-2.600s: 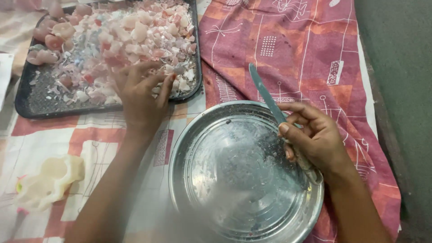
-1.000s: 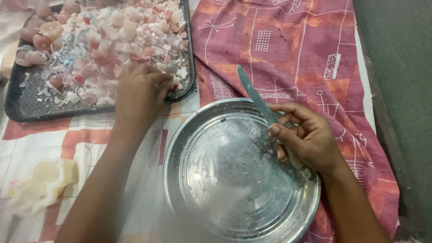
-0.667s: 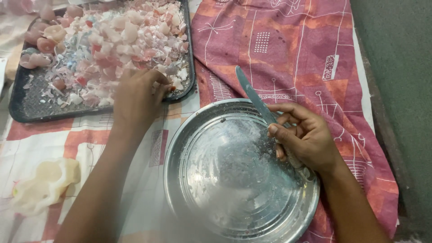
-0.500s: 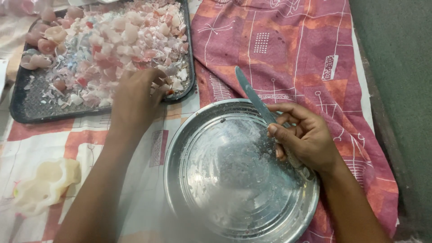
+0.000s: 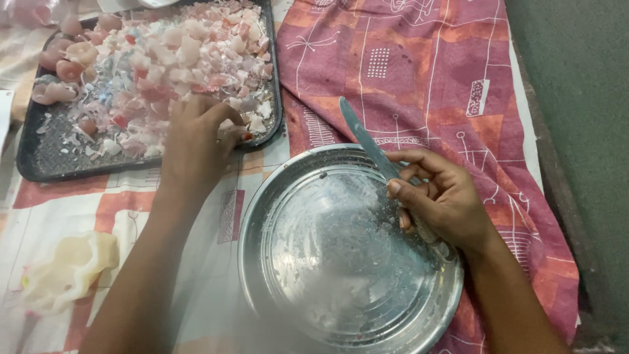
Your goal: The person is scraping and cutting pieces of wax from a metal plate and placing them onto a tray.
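Reaching up toward eleven o'clock, the left hand [image 5: 196, 141] is laid palm down on the near right corner of a dark tray [image 5: 39, 167], its fingers curled into a heap of pink and white wax pieces [image 5: 170, 59]; whether a piece is pinched between the fingertips cannot be told, since the palm hides them. The heap is spread over most of the tray, with a few rounder pink lumps [image 5: 62, 62] gathered at the tray's nine o'clock side and bare dark tray shown toward its seven o'clock corner.

At about three o'clock from the left hand, the right hand [image 5: 442, 200] is closed around the handle of a table knife [image 5: 363, 137]. The blade is pointed away toward eleven o'clock, slanting up over the far rim of a round steel plate [image 5: 262, 196]. The hand is held over the plate's two o'clock edge. White smears and small crumbs are seen on the plate's shiny inside.

A pale cream wax mould [image 5: 65, 269] is lying at eight o'clock, well apart from the plate, on a white and orange printed cloth [image 5: 118, 203]. A pink patterned cloth [image 5: 426, 72] is spread under the plate's right half and up to one o'clock. Grey floor [image 5: 583, 98] is seen along the right edge.
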